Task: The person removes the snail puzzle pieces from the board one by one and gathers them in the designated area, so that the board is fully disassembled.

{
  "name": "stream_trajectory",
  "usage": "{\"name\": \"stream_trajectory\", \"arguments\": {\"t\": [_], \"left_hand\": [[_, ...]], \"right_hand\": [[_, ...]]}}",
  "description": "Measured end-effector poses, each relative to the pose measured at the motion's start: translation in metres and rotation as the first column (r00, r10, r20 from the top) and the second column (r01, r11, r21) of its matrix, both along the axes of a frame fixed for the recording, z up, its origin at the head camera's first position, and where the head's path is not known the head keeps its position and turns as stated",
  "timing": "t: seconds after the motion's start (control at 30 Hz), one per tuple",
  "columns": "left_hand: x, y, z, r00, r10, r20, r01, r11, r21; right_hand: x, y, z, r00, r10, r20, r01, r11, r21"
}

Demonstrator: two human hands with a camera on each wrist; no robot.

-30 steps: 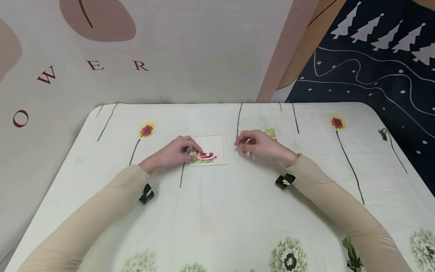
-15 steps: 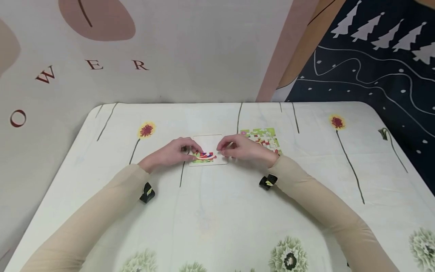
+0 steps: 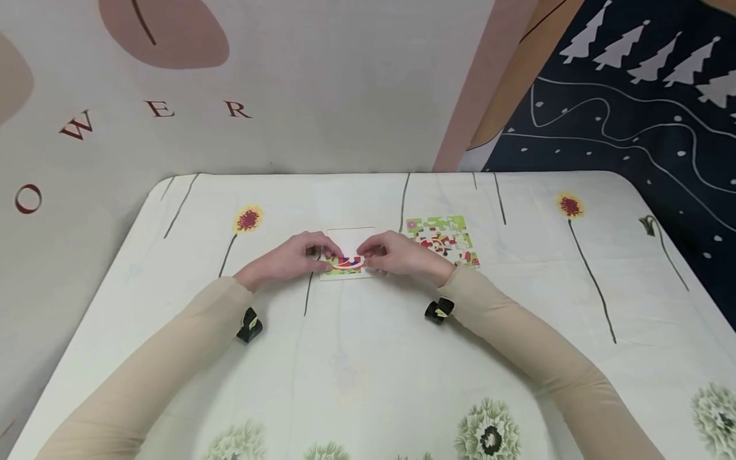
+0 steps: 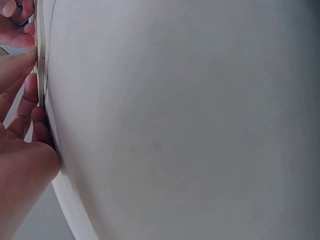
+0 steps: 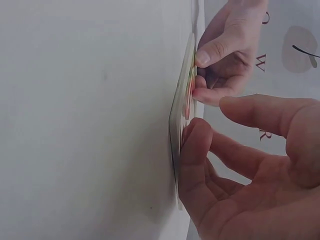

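Note:
A small pale puzzle board (image 3: pixel 352 236) lies on the table, its near part filled with red, blue and green puzzle pieces (image 3: pixel 347 269). My left hand (image 3: pixel 290 257) holds the board at its left side, the thumb and forefinger resting on the pieces. In the left wrist view, other fingers bend against the board's edge (image 4: pixel 41 55). My right hand (image 3: pixel 402 259) is at the board's right part, fingers bent. The right wrist view shows one fingertip down on the board (image 5: pixel 176 112) with a reddish sliver beside it. I cannot tell whether that hand pinches a piece.
To the right lies a group of puzzle pieces (image 3: pixel 439 223), green, white and red, fitted loosely together. A white cloth (image 3: pixel 356 358) with printed flowers covers the table. Behind the table's far edge hangs a light backdrop (image 3: pixel 345 96) with printed letters.
My right hand has moved left, from over the loosely fitted pieces to the board's right side, uncovering those pieces. The left hand has stayed at the board.

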State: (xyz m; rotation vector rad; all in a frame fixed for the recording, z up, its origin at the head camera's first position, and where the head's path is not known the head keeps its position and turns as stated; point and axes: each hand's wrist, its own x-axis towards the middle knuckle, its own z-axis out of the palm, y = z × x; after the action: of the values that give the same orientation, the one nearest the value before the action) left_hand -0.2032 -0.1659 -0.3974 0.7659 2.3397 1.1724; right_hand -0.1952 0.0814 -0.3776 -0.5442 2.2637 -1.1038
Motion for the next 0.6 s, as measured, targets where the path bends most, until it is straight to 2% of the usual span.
{"name": "stream_trajectory", "arguments": {"t": [0.23, 0.6], "left_hand": [[-0.0010, 0.0008, 0.0006, 1.000, 0.000, -0.003, 0.000, 1.000, -0.005], [-0.0015, 0.0016, 0.0004, 1.000, 0.008, 0.019, -0.008, 1.000, 0.001]], "right_hand": [[-0.0005, -0.0027, -0.0001, 0.998, 0.021, -0.055, -0.018, 0.999, 0.044], [-0.0026, -0.0045, -0.0038, 0.989, 0.045, -0.141, -0.040, 0.998, 0.041]]}}
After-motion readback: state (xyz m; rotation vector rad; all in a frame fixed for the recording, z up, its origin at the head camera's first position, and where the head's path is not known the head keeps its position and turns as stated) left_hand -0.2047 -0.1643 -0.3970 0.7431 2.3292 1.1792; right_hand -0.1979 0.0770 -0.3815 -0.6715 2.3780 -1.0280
